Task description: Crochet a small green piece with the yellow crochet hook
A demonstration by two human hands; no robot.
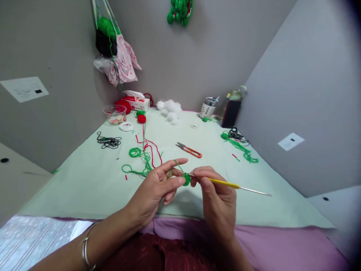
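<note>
One green crochet piece (pixel 186 179) sits pinched in the left hand (pixel 154 188), forefinger extended; the right hand (pixel 218 197) grips a yellow-handled crochet hook (pixel 227 183); slackened green yarn (pixel 178 165) could drop loops.

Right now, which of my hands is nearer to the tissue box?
Left. Your left hand is on your side of the tissue box, slightly right of it; your right hand is also on your side, but farther right, holding the yellow hook.

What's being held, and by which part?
The right grip holds the crochet hook by its yellow handle; the left grip pinches the small green crochet piece by its left edge.
</note>
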